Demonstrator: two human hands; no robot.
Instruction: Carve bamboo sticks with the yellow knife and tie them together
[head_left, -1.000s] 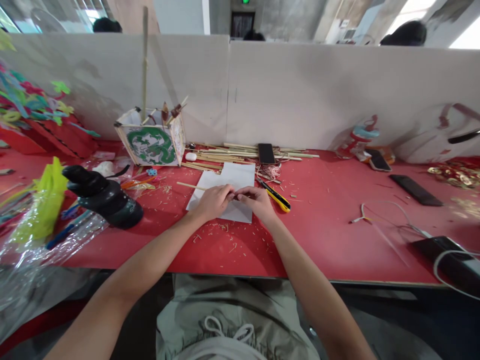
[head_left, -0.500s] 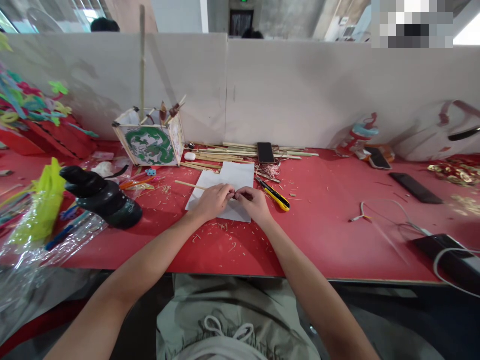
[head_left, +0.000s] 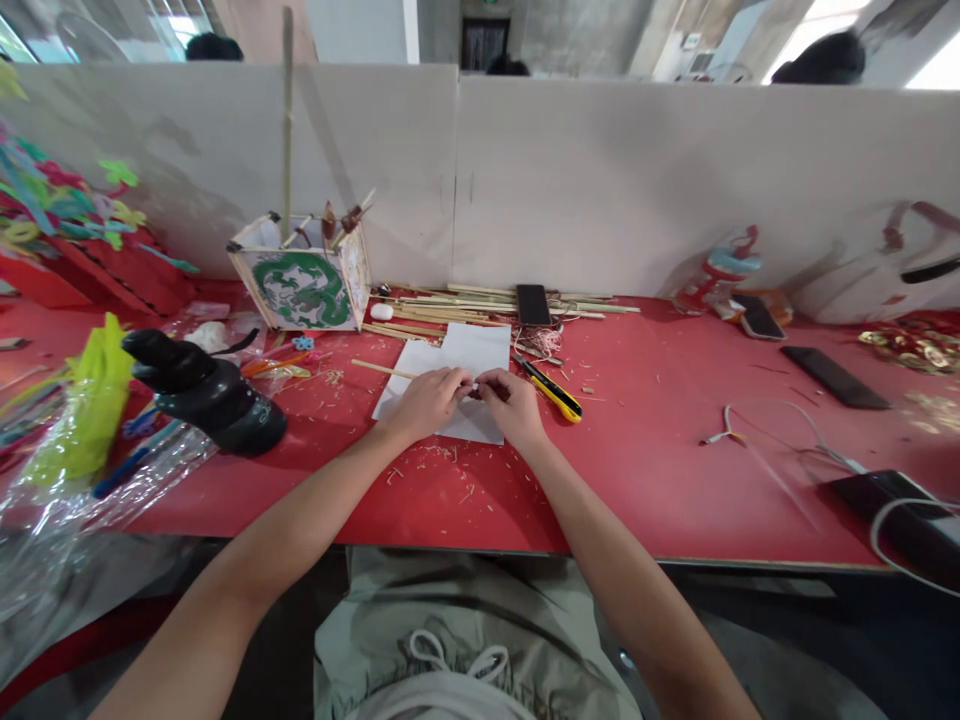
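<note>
My left hand (head_left: 429, 402) is closed on a thin bamboo strip (head_left: 381, 368), whose pale length sticks out to the left over white paper (head_left: 480, 347). Facing it, my right hand (head_left: 514, 400) pinches with thumb and forefinger at the strip's other end, where a small light tip shows between the hands. Fingers cover most of what lies there, so I cannot make out exactly what the right fingers grip. A yellow and black utility knife (head_left: 553, 390) rests just right of the paper. Wood shavings (head_left: 454, 460) are scattered around.
Behind the paper lie bamboo strips (head_left: 450, 300) and a phone (head_left: 532, 305). A lantern frame with a green dragon panel (head_left: 300, 285) stands at back left, near a black bottle (head_left: 214, 400). To the right are a cable (head_left: 814, 425), a dark flat case (head_left: 834, 376) and a power bank (head_left: 892, 510).
My right fingers have shifted slightly at the strip's end, and a small pale tip now shows between the hands. The left hand and the table items stay nearly the same.
</note>
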